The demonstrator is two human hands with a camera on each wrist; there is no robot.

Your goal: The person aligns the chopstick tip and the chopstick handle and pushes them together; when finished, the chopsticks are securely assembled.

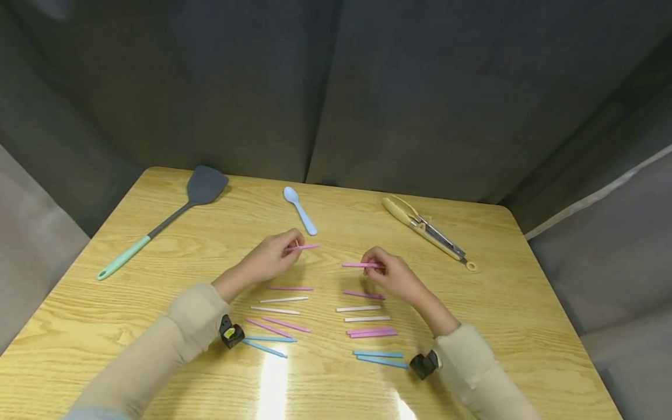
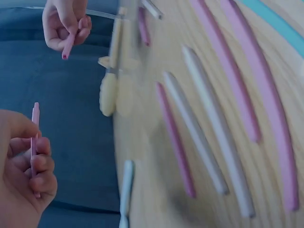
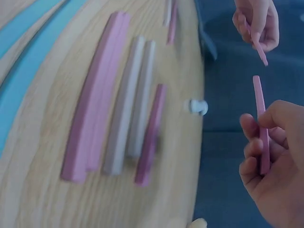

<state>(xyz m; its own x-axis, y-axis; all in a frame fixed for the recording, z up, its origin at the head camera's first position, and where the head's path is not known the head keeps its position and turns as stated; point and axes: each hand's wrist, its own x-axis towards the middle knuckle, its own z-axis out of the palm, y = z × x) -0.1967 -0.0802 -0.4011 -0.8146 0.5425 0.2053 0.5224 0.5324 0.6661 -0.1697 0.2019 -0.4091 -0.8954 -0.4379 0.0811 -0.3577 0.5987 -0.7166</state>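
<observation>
My left hand (image 1: 270, 256) pinches a slim pink stick (image 1: 310, 247) above the table, its end pointing right. Across from it, my right hand (image 1: 391, 273) holds another pink stick (image 3: 262, 142) between thumb and curled fingers, also raised. Below the left hand lies a column of sticks: a pink stick (image 1: 290, 288), white sticks (image 1: 275, 310), more pink ones (image 1: 286, 324) and blue sticks (image 1: 265, 348). A similar column lies below the right hand, with a darker pink stick (image 1: 364, 294), white sticks (image 1: 367, 319), two pink sticks side by side (image 1: 371, 333) and blue sticks (image 1: 378, 354).
A spatula (image 1: 206, 185) with a green handle lies at the far left of the wooden table (image 1: 157, 326). Behind the hands is a light-blue spoon (image 1: 300, 211). Yellow-tipped tongs (image 1: 427, 230) lie at the back right. Dark curtains (image 1: 315, 87) hang behind the table.
</observation>
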